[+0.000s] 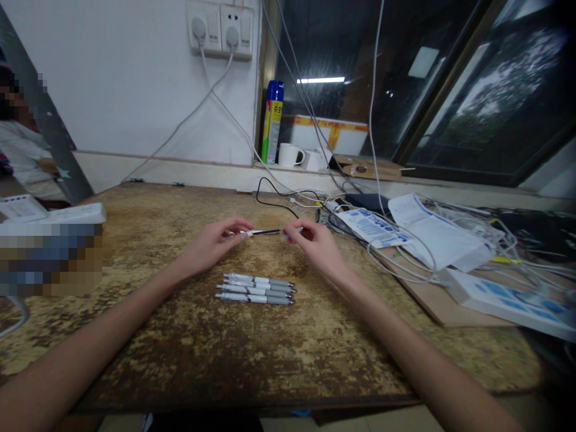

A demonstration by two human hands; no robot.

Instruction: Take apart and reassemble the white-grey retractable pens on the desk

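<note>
Above the worn wooden table [279,354], both hands pinch the ends of a slim disassembled pen. My left hand [209,243] is closed on its whitish barrel end. A dark refill [267,232] shows bare between the hands, roughly level. My right hand [319,246] is closed around the other end, where a small greyish pen part shows at the fingertips; the fingers hide most of it. Nearer to me, several white-and-grey click pens [256,291] lie side by side, their clear clip ends to the left and grey grips to the right.
On the right sit a white power strip [504,300], papers [436,231] and tangled cables. A spray can [272,123] and a white mug [289,155] stand on the sill behind. Another white strip [76,213] and a blurred patch are at left, with a person beyond.
</note>
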